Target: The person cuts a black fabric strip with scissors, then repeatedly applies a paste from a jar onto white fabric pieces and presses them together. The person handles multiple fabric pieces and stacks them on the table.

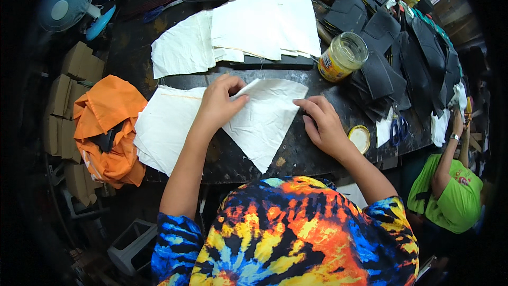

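Your left hand (219, 103) lies flat, fingers spread, on the white folded cloth piece (264, 122) mid-worktop; your right hand (323, 124) pins its right edge, seemingly ungripped. The open glue jar (343, 56) far right could tip onto it.

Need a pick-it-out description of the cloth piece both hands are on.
On the dark worktable, between the white fabric stack and yellow lid, lies a white cloth piece. Left hand presses it; right hand touches its edge. Alone, it points toward the person.

Bare table strip (296, 156) near right hand (325, 124); glass jar (343, 56), perhaps scissors (398, 128), block beyond.
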The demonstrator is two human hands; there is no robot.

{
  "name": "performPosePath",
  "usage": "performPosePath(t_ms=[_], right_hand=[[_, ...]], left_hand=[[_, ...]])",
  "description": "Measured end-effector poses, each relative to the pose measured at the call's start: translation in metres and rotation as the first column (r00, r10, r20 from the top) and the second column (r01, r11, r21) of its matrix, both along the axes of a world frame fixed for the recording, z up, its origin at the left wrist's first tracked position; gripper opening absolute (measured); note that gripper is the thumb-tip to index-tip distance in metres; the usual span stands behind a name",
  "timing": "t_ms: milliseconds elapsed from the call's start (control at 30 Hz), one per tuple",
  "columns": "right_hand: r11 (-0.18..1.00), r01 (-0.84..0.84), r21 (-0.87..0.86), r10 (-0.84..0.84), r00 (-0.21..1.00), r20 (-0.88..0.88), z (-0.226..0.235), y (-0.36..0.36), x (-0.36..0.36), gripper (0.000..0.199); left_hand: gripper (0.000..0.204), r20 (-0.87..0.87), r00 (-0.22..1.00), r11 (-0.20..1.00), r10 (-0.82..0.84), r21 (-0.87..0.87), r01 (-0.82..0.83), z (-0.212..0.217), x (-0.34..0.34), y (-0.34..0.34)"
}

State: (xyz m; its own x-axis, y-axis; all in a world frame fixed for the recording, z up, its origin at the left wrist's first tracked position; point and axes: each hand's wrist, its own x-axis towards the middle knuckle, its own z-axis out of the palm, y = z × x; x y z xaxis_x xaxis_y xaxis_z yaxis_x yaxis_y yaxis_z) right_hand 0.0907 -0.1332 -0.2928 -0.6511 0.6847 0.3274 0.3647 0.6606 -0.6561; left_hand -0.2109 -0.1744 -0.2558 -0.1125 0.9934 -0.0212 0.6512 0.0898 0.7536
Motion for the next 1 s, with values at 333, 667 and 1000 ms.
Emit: performPosePath(t_ms=[333, 667, 1000], right_hand=[[0.994, 0.107, 0.016, -0.107, 0.994, -0.003, -0.014, -0.004, 0.004, 0.06], [0.998, 0.034, -0.054, -0.032, 0.999, 0.032, 0.002, 0.001, 0.002, 0.061], [0.91, 0.189, 0.37, -0.203, 0.979, 0.001, 0.105, 0.063, 0.037, 0.052]], left_hand=[[0.042, 0.23, 0.943, 0.852, 0.24, 0.415, -0.318, 0.019, -0.088, 0.122], [0.049, -0.45, 0.886, 0.993, 0.108, 0.014, -0.114, 0.02, -0.063, -0.052], [0.015, -0.144, 0.966, 0.976, 0.213, 0.075, -0.204, -0.013, -0.075, -0.073]])
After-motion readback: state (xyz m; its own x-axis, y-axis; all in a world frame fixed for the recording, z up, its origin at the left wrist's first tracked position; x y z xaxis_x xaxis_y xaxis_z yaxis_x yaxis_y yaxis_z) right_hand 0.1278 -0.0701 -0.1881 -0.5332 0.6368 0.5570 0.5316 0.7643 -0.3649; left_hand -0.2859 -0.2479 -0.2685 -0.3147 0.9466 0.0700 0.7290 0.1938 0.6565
